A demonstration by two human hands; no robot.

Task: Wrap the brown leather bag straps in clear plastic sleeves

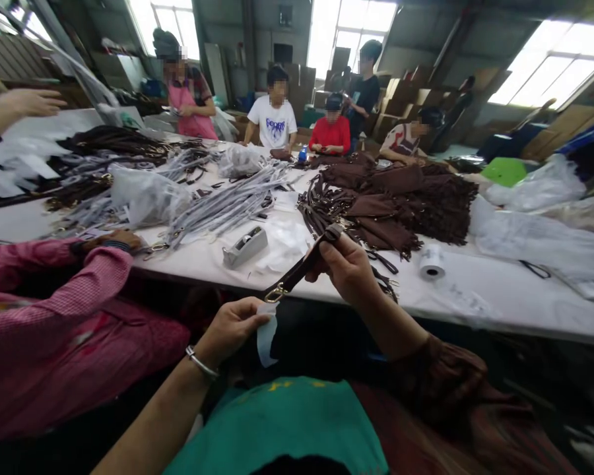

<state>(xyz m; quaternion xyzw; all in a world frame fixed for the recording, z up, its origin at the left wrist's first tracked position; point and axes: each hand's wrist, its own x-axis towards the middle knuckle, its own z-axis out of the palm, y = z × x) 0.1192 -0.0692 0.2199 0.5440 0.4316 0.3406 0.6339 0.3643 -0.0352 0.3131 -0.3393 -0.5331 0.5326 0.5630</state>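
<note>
A dark brown strap [301, 269] with a gold-coloured metal clasp [276, 293] is stretched between my hands, just in front of the table edge. My right hand [345, 264] is closed around the strap's upper end, thumb on top. Close to the clasp, my left hand [237, 324] pinches a strip of thin white paper [266, 338], which hangs down from the fingers. Whether the left fingers also grip the clasp's end is hard to see. Beyond my hands lies a heap of brown straps and bags [371, 198] with metal fittings.
On the table [208, 264] stands a grey tape dispenser [246, 247]. A white roll [431, 262] lies to the right. Plastic-wrapped straps [228, 201] cover the left side. A co-worker's pink checked sleeve [94, 284] is close on my left; several people stand or sit across the table.
</note>
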